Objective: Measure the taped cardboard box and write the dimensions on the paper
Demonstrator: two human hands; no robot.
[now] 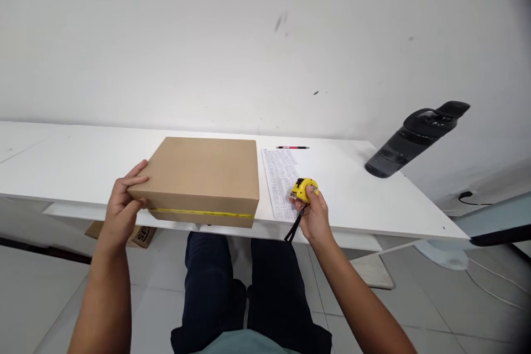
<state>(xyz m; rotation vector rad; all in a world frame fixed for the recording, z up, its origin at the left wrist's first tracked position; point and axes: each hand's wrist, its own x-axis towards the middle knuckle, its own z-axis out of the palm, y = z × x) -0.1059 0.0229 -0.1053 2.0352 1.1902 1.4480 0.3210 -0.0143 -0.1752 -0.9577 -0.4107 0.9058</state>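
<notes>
White desk (62, 166): cardboard box (203, 171) at near edge, yellow tape (203, 213) along box front. Tape end pinned at box's left corner by left hand (122, 204); tape case (304, 189) clasped in right hand (316, 220), right of box. Keep taut, level.

This looks like a plain office or study room. A long white desk (62, 160) runs along a bare, scuffed white wall (249, 38) above a pale tiled floor (435, 310). Just beyond the fingers (316, 194) of the right hand (315, 218) lie a printed sheet (280, 177) and a red pen (292, 147). Well to their right are a dark water bottle (415, 135) and a black cable (468, 196).
</notes>
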